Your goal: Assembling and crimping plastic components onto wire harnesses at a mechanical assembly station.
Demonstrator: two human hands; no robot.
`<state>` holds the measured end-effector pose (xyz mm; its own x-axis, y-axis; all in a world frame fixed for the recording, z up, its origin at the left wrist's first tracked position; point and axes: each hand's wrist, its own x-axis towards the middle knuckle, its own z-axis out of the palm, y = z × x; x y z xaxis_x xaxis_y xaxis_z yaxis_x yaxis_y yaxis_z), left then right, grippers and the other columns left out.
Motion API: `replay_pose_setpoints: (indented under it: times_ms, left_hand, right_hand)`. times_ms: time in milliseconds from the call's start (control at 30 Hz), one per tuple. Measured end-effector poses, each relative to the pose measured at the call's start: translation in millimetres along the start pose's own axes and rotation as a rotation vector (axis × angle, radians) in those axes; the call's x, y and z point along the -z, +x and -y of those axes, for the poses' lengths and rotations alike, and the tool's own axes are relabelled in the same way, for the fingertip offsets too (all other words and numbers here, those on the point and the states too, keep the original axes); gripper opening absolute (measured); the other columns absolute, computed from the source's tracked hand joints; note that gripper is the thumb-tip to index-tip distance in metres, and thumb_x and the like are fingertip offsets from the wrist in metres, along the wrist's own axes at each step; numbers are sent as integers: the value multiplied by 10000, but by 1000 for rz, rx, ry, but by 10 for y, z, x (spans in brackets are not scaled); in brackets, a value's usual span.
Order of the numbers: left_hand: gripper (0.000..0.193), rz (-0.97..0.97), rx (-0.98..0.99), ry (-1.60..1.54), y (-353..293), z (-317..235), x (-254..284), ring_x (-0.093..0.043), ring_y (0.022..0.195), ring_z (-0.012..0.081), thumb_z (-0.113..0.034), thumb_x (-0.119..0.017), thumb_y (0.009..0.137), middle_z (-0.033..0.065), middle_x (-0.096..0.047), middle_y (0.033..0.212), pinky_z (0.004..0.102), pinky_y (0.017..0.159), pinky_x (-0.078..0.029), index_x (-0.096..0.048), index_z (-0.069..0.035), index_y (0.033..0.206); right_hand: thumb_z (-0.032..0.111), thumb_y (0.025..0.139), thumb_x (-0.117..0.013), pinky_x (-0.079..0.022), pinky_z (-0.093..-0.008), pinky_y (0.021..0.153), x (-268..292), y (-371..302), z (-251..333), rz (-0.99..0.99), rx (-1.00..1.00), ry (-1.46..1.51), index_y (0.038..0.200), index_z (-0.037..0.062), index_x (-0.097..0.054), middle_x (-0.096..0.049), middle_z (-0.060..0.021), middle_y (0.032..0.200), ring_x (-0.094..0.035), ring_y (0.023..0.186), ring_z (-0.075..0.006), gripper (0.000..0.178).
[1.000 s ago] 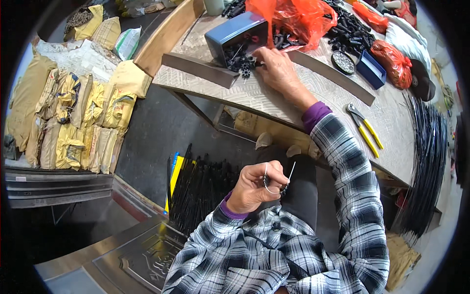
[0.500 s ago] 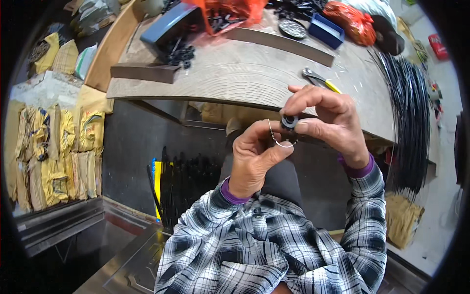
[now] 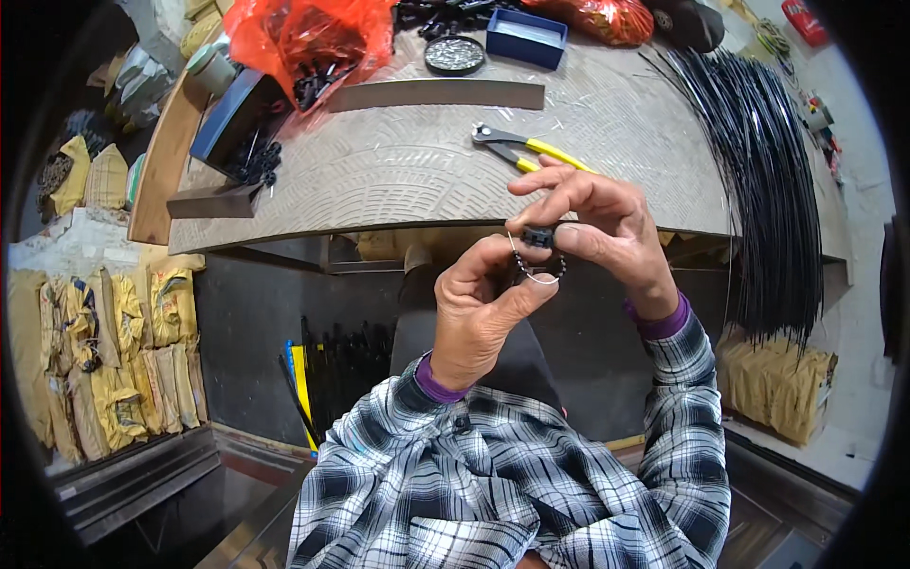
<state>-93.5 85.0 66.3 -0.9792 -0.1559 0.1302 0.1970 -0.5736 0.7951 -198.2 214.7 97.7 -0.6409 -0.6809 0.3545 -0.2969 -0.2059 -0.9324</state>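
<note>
In front of my body, just below the table's near edge, my two hands meet. My right hand (image 3: 611, 226) pinches a small black fitting (image 3: 538, 236) between thumb and fingers. My left hand (image 3: 479, 318) is closed on a thin whitish loop strung with small black beads (image 3: 520, 262), gripped between thumb and forefinger. The loop hangs just below the fitting; I cannot tell whether it passes through it. Beyond my right hand, pincers with yellow handles (image 3: 545, 152) lie on the table.
The patterned table (image 3: 408, 180) carries a red plastic bag (image 3: 303, 43) of black parts, a blue box (image 3: 527, 38), a round dish (image 3: 454, 55) and a flat bar (image 3: 436, 93). Long black strips (image 3: 758, 180) hang over its right side. Yellow sacks (image 3: 123, 322) lie at left.
My view has shifted, so the table sits further left and more of the pincers shows. The black fitting has turned in my right fingers. Both hands keep their holds.
</note>
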Motion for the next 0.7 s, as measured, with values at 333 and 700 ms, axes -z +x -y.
replay_pose_setpoints:
  times_ms: [333, 700]
  left_hand:
    - [230, -13, 16, 24, 37, 109, -129, -515, 780, 36, 48, -645, 758, -8, -569, 870, 172, 716, -428, -582, -4, 973]
    - [204, -31, 25, 16, -10, 71, -80, -496, 777, 17, 34, -635, 772, -39, -555, 849, 160, 701, -414, -576, -17, 961]
  right_hand:
    - [182, 719, -685, -179, -458, 1048, 147, -97, -63, -47, 67, 1, 753, 47, -626, -651, -80, 827, -542, 941, -218, 151]
    - [163, 708, -656, -172, -464, 1055, 114, -52, 11, 15, 82, -100, 727, 56, -619, -651, -102, 848, -545, 964, -227, 114]
